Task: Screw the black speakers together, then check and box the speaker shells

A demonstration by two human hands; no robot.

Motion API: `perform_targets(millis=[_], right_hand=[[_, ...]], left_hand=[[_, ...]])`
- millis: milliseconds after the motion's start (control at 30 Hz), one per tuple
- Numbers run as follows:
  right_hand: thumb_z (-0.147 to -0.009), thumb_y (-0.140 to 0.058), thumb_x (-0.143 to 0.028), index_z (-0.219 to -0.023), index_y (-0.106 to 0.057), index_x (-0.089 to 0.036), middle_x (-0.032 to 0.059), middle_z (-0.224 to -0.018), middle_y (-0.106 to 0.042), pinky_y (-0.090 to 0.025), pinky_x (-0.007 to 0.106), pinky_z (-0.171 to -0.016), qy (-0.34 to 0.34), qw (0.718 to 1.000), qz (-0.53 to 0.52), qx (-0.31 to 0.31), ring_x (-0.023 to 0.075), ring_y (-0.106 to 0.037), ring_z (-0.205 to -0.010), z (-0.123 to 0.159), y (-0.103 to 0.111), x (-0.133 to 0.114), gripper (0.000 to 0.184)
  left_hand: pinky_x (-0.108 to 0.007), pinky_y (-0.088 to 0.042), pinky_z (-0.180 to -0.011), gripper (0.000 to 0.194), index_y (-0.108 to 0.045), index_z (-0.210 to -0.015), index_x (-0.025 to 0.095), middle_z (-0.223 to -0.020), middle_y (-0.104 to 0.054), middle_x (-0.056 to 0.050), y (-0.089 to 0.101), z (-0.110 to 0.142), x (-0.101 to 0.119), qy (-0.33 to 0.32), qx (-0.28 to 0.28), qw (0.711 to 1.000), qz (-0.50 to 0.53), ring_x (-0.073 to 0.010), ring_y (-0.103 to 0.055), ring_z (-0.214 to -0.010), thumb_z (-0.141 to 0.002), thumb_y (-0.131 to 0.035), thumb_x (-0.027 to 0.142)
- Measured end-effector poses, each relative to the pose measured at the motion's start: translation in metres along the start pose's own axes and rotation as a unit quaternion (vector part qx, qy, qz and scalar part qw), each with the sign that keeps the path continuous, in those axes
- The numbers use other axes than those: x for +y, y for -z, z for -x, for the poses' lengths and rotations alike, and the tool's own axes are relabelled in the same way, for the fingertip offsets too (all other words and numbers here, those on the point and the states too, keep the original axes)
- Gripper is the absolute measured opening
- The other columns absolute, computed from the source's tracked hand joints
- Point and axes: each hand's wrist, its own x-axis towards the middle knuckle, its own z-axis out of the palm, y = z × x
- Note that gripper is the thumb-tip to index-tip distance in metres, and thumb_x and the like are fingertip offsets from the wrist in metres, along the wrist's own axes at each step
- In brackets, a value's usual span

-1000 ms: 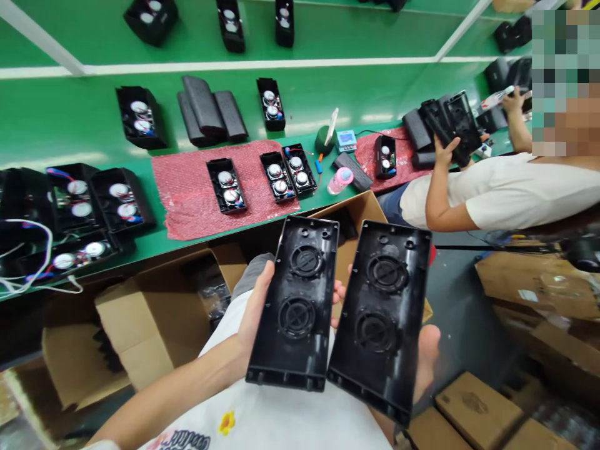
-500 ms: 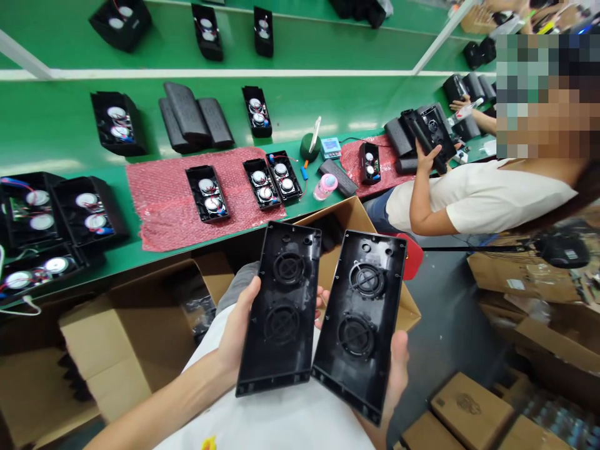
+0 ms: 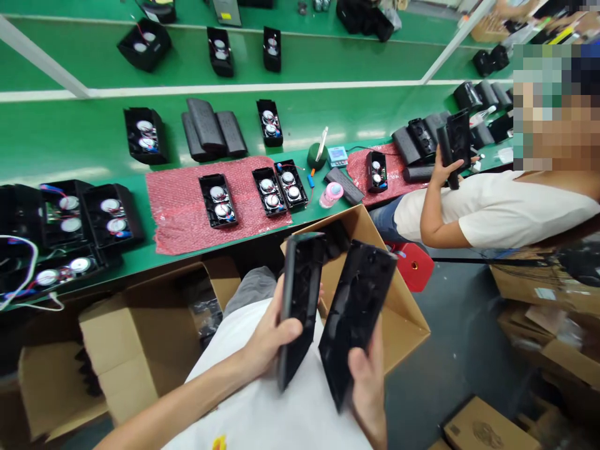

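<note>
I hold two black plastic speaker shells over my lap, side by side. My left hand point(image 3: 269, 340) is closed round the left shell point(image 3: 300, 294), which is turned nearly edge-on, thumb across its face. My right hand point(image 3: 368, 381) grips the lower end of the right shell point(image 3: 359, 315), tilted with its top leaning right. Both shells are blurred, so their inner grilles barely show. On the green bench beyond, a red bubble-wrap mat point(image 3: 187, 206) carries three open shells fitted with round drivers point(image 3: 218, 200).
An open cardboard box point(image 3: 398, 312) stands behind the shells, another box point(image 3: 140, 325) at my left knee. A seated person point(image 3: 492, 206) at right holds up a black shell. A red stool point(image 3: 415, 262), a pink bottle point(image 3: 330, 195) and more speaker shells line the bench.
Both shells have turned from facing me flat to tilted nearly edge-on. My hands shifted from under their backs to gripping their lower parts. The camera view drifted slightly.
</note>
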Motion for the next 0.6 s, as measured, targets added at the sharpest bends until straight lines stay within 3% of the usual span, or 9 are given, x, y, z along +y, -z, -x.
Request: perform_targets(millis=[67,167,433,600], right_hand=[[-0.098,-0.067,-0.064,-0.173,-0.018,-0.033,0.0090,-0.172,-0.036,-0.047,0.056,-0.123,0.070,0.986,0.153,-0.014,0.0349,-0.045,-0.155,-0.011,-0.009,0.001,0.095],[-0.106,-0.058,-0.057,-0.173,-0.014,-0.035,0.0065,-0.177,-0.025,-0.047,0.053,-0.124,0.136,0.947,0.292,-0.013,0.0317,-0.036,-0.160,-0.027,-0.024,0.004,0.084],[-0.110,-0.050,-0.049,-0.173,-0.017,-0.032,0.0065,-0.175,-0.028,-0.050,0.049,-0.122,0.194,0.912,0.361,0.022,0.0284,-0.039,-0.159,-0.042,-0.029,0.016,0.073],[-0.110,-0.046,-0.052,-0.173,-0.020,-0.028,0.0088,-0.176,-0.027,-0.052,0.047,-0.120,0.190,0.915,0.355,0.036,0.0295,-0.043,-0.157,-0.044,-0.036,0.020,0.073]], left_hand=[[-0.051,-0.046,-0.121,0.114,-0.045,-0.160,0.028,-0.151,-0.064,-0.013,0.000,-0.010,-0.009,-0.049,-0.001,0.997,-0.067,-0.0400,-0.058,-0.142,-0.066,-0.094,0.069],[-0.050,-0.048,-0.119,0.112,-0.047,-0.159,0.024,-0.150,-0.063,-0.014,0.006,-0.026,-0.022,-0.055,-0.004,0.995,-0.087,-0.0401,-0.059,-0.139,-0.068,-0.089,0.075],[-0.048,-0.051,-0.116,0.101,-0.064,-0.144,0.023,-0.143,-0.068,-0.013,0.030,-0.043,-0.041,-0.003,0.051,0.996,-0.075,-0.0385,-0.062,-0.133,-0.062,-0.093,0.074],[-0.047,-0.059,-0.108,0.094,-0.076,-0.121,0.022,-0.121,-0.078,-0.011,0.043,-0.046,-0.047,0.047,0.142,0.985,-0.083,-0.0386,-0.069,-0.122,-0.047,-0.097,0.075]])
